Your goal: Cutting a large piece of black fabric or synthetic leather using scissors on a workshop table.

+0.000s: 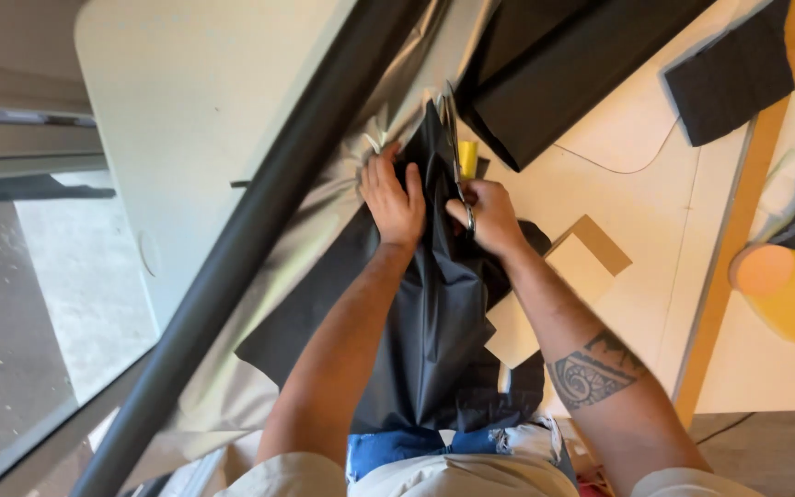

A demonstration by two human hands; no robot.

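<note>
Seen from above, a person's two bare hands work on a sheet of black fabric (434,313) at the centre of the frame. The left hand (394,201) lies flat on the fabric with fingers spread, pressing a raised fold near its upper edge. The right hand (488,217), just beside it, is closed around a pair of scissors (455,147) whose blades point toward the top of the frame along the fold. The fabric drapes down from a pale table (637,230) toward the person's lap. A long dark fabric roll (259,248) runs diagonally from top centre to lower left. A folded dark cloth (554,64) lies at upper right, and a cardboard piece (586,258) sits right of the hands
</note>
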